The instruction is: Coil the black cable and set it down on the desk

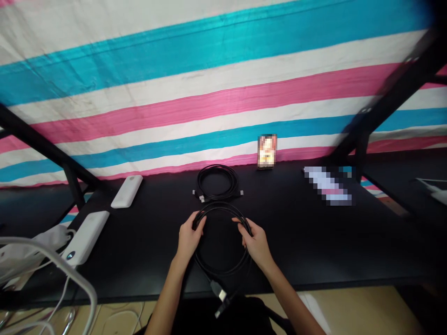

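A black cable (223,272) wound into a round coil is held between my two hands near the front of the black table. My left hand (189,235) is closed around the coil's left side, thumb on top. Gripping the right side is my right hand (257,241), its fingers curled over the strands. Two plug ends (220,294) with light metal tips hang below the coil at the table's front edge. Just beyond lies a second coiled black cable (217,182) on the table, its light connector tips pointing outward.
Two white power banks (126,191) (87,237) lie at the left, beside a white power strip (35,246) and a thick white cord (75,274). A small blurred-out box (267,152) stands at the back. A pixelated flat item (328,186) lies at the right. Black frame bars (387,100) slope up both sides.
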The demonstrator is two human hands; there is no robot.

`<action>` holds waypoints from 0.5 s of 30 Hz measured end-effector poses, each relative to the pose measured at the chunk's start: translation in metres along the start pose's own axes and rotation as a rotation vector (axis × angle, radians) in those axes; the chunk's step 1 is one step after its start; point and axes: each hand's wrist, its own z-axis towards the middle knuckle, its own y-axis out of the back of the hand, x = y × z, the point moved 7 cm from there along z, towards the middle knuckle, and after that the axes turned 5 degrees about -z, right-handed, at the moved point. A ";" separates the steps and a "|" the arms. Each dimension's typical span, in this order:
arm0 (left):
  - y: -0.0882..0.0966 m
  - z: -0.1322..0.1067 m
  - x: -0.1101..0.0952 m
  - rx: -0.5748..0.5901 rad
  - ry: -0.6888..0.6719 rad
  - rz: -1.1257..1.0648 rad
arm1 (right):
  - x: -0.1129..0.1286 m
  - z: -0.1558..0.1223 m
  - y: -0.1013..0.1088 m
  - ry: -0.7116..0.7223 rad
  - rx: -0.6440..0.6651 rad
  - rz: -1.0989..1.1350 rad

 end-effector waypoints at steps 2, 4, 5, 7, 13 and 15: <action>0.000 0.001 0.004 0.004 0.018 0.004 | -0.001 -0.001 -0.001 -0.021 0.005 -0.009; 0.001 -0.001 0.008 0.008 0.067 -0.029 | 0.000 -0.002 -0.002 -0.021 -0.007 -0.010; 0.001 -0.003 0.009 0.010 0.081 -0.047 | 0.001 -0.003 -0.002 -0.015 -0.019 -0.007; 0.002 -0.007 0.007 0.011 0.081 -0.081 | 0.002 -0.004 -0.001 -0.006 -0.043 0.008; 0.003 -0.014 0.009 -0.011 0.218 -0.229 | 0.003 -0.007 -0.006 -0.066 0.044 0.067; 0.005 -0.014 0.011 -0.052 0.242 -0.299 | 0.005 -0.007 -0.009 -0.025 0.096 0.027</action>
